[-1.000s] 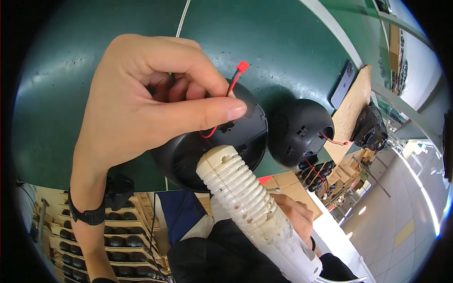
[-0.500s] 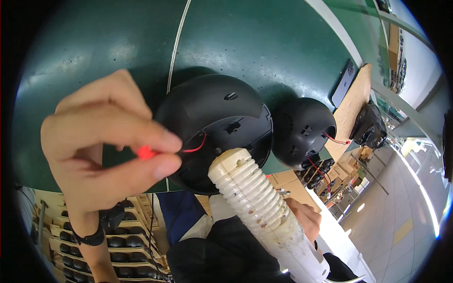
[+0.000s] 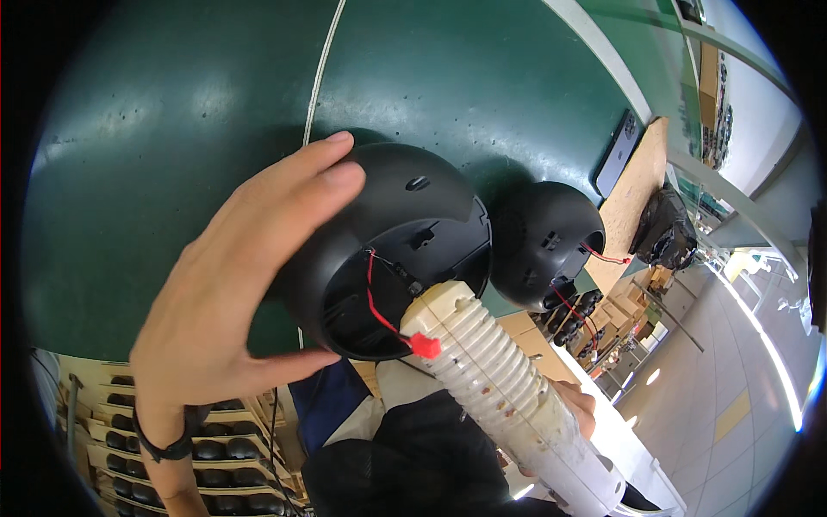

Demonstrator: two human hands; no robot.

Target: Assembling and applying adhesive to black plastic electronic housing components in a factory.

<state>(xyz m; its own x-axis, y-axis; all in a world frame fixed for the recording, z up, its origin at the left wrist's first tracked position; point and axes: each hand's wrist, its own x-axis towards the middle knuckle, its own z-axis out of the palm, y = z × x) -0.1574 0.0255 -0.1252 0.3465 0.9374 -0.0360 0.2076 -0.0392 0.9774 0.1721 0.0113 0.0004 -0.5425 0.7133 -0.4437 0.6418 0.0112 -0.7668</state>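
Black plastic shell [image 3: 413, 164] sat behind the white tool's [image 3: 495, 366] tip.
Likely light and slick, it suited your left hand's [image 3: 220, 280] cupping grasp, thumb at the rim; a red-plugged wire [image 3: 374, 302] trailed from its cavity. I couldn't tell your right hand's [image 3: 579, 407] grip behind the tool. Racks [image 3: 258, 420] left of the tool held black pieces [image 3: 239, 450].

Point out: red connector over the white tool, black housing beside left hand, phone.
Red connector [image 3: 425, 345], head view: plastic body.
Black housing [image 3: 388, 189], head view: upper outer shell.
Phone [image 3: 616, 160], head view: back panel.
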